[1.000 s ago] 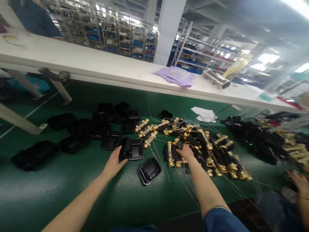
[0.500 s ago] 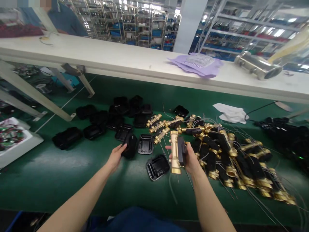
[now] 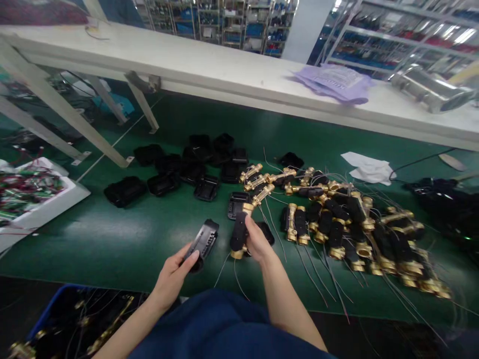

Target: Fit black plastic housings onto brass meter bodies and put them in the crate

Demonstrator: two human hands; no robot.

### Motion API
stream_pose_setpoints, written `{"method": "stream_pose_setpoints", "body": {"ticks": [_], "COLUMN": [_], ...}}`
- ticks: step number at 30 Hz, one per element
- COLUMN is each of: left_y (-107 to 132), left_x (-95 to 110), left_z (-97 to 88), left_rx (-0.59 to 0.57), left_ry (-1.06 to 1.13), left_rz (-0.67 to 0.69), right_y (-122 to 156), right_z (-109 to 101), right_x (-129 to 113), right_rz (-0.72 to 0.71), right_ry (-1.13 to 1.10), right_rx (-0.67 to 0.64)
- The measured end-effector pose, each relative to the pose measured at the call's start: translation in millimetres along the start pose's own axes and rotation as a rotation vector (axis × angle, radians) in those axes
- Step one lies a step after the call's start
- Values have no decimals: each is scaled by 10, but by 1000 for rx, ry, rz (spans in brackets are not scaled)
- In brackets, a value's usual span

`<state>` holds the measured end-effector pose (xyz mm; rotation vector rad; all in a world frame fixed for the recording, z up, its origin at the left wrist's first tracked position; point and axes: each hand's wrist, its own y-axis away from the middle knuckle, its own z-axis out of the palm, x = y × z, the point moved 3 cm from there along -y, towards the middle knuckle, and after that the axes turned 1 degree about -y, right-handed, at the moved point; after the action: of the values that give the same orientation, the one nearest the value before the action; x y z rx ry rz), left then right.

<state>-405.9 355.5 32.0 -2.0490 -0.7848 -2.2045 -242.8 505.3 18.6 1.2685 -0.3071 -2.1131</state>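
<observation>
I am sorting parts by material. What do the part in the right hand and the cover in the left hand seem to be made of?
The brass fitting in the right hand: shiny golden ends suggest polished brass; its black middle looks like matte plastic. The black cover in the left hand: probably moulded plastic, judging by its ribbed, dull surface.

Covers left of fittings — both on belt.
</observation>
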Motion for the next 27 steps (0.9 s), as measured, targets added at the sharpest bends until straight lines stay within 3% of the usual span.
{"method": "stream_pose_setpoints", "body": {"ticks": [4, 6, 13, 16, 19, 21, 23, 27], "left_y": [70, 105, 229, 265, 281, 268, 228, 90], "left_x": [-60, -87, -101, -73, -25, 13, 51, 64], "left_z": [-81, -147, -255, -240, -284, -381, -494, -619], "left_rx": [14, 23, 14, 4, 37, 123, 192, 130], "left_ry": [82, 151, 210, 119, 3, -109, -283, -676], "left_rz": [26, 16, 17, 33, 33, 37, 51, -45], "right_y": [54, 69, 68, 89, 102, 99, 87, 50], "right_z": [166, 239, 516, 632, 730, 784, 820, 863], "right_x": [189, 294, 532, 604, 753, 931, 1177, 1702], "right_rz": [167, 136, -33, -56, -35, 63, 258, 653], "right_ry": [-67, -59, 62, 131, 212, 220, 180, 104], "right_rx": [-109, -93, 193, 230, 164, 83, 41, 41]}}
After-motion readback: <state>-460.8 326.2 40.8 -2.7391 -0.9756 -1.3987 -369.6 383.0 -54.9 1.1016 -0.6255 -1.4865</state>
